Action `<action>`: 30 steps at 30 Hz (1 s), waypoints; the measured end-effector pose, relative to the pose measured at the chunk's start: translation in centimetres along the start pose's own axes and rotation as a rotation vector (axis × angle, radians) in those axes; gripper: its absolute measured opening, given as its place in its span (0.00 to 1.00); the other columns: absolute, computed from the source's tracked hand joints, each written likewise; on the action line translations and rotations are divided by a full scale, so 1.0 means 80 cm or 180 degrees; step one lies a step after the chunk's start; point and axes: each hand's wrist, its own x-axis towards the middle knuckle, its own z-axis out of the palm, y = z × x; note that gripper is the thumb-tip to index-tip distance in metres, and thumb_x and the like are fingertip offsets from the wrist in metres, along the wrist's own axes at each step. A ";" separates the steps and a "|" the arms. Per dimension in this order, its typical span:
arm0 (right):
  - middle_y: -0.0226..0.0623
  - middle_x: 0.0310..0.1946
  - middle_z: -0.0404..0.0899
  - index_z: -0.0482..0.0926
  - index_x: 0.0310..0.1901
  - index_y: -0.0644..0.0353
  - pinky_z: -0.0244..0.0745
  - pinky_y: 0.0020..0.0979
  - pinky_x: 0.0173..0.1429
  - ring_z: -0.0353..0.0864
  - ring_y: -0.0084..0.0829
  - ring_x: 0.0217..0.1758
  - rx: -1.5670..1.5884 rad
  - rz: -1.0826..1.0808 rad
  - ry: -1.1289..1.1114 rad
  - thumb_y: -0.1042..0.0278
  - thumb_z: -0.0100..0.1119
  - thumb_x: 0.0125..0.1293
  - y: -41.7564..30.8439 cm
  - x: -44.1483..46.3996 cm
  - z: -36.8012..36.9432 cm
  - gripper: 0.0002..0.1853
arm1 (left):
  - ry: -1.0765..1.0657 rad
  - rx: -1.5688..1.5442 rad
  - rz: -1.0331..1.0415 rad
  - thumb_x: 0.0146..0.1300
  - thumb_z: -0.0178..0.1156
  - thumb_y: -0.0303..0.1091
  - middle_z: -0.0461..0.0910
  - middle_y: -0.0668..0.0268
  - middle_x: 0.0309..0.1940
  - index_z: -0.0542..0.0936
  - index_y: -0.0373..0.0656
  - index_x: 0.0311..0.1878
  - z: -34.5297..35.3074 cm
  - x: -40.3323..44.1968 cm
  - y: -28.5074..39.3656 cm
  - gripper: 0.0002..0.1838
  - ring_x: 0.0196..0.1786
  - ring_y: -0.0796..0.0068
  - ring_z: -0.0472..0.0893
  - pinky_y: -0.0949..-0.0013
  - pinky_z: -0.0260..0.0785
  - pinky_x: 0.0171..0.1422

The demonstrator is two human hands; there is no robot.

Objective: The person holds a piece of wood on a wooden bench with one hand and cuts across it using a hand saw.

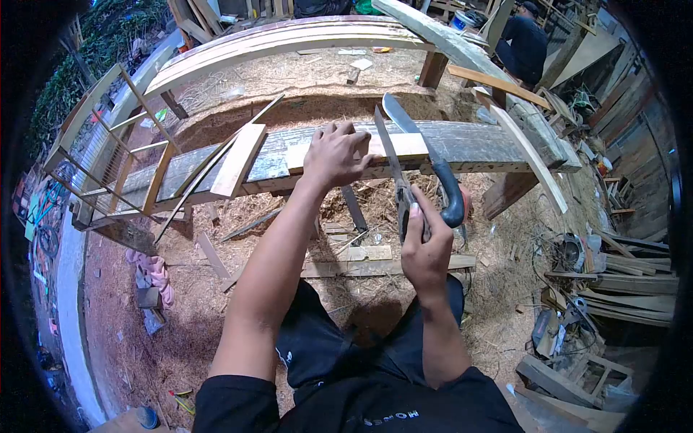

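My left hand (336,155) presses down on a short pale board (404,145), its fingers curled over the wood. The board lies along a weathered wooden beam (476,144). My right hand (427,249) is closed around the handle of a handsaw (386,144), whose narrow blade points away from me and crosses the board just right of my left hand. Whether the teeth have cut into the wood I cannot tell. Just right of the saw, a machete (404,115) with a dark curved handle (451,193) lies across the beam, apart from both hands.
Another plank (240,159) and thin strips lean on the beam's left side, near a wooden frame (119,144). A long board (530,148) slants at the right. Shavings and offcuts (368,252) cover the ground. A person (523,43) crouches at the back right.
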 end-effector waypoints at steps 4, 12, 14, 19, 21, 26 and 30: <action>0.57 0.57 0.85 0.77 0.66 0.75 0.76 0.34 0.66 0.85 0.39 0.61 -0.0004 -0.0290 0.0031 0.75 0.49 0.78 0.003 -0.027 -0.008 0.20 | 0.0158 0.0102 0.0061 0.65 0.64 0.54 0.79 0.62 0.54 0.84 0.57 0.64 0.005 -0.002 -0.002 0.26 0.60 0.57 0.75 0.53 0.67 0.68; 0.59 0.49 0.87 0.80 0.62 0.73 0.81 0.36 0.55 0.90 0.40 0.51 -0.0099 -0.0345 -0.0031 0.76 0.51 0.77 -0.002 0.019 0.005 0.17 | 0.0250 0.0089 0.0147 0.65 0.65 0.53 0.79 0.62 0.52 0.83 0.58 0.66 0.006 -0.003 -0.003 0.26 0.59 0.57 0.76 0.53 0.69 0.67; 0.56 0.43 0.88 0.83 0.59 0.69 0.81 0.34 0.45 0.90 0.33 0.41 -0.0207 -0.1032 0.0049 0.77 0.51 0.76 0.015 -0.004 0.002 0.16 | 0.0258 0.0121 0.0146 0.65 0.65 0.53 0.79 0.61 0.53 0.83 0.57 0.65 0.009 -0.005 -0.002 0.26 0.59 0.57 0.76 0.52 0.68 0.67; 0.38 0.25 0.78 0.86 0.52 0.64 0.66 0.32 0.30 0.72 0.20 0.26 -0.0071 -0.0198 -0.0071 0.75 0.53 0.77 0.001 -0.007 -0.007 0.11 | 0.0106 0.0147 0.0088 0.67 0.62 0.55 0.78 0.62 0.55 0.84 0.58 0.63 0.005 0.000 -0.002 0.25 0.63 0.57 0.75 0.52 0.65 0.71; 0.38 0.24 0.79 0.85 0.51 0.64 0.68 0.31 0.30 0.73 0.20 0.25 -0.0009 -0.0195 -0.0135 0.74 0.53 0.77 0.003 0.025 -0.003 0.11 | 0.0052 0.0161 0.0085 0.67 0.62 0.55 0.78 0.62 0.54 0.83 0.58 0.64 0.001 -0.002 0.000 0.25 0.63 0.57 0.74 0.53 0.65 0.71; 0.39 0.25 0.80 0.86 0.49 0.65 0.69 0.30 0.31 0.74 0.21 0.25 -0.0008 -0.0078 -0.0245 0.72 0.54 0.78 -0.005 -0.022 -0.014 0.11 | 0.0111 0.0125 -0.0014 0.66 0.62 0.55 0.78 0.61 0.53 0.84 0.57 0.63 0.004 -0.002 0.002 0.25 0.61 0.57 0.75 0.54 0.65 0.70; 0.39 0.26 0.80 0.86 0.48 0.66 0.70 0.31 0.31 0.75 0.21 0.25 0.0083 -0.0093 -0.0203 0.71 0.54 0.79 -0.005 -0.017 -0.012 0.11 | 0.0204 0.0076 0.0131 0.65 0.63 0.53 0.79 0.61 0.52 0.85 0.56 0.62 0.007 0.000 -0.002 0.24 0.60 0.57 0.76 0.54 0.66 0.69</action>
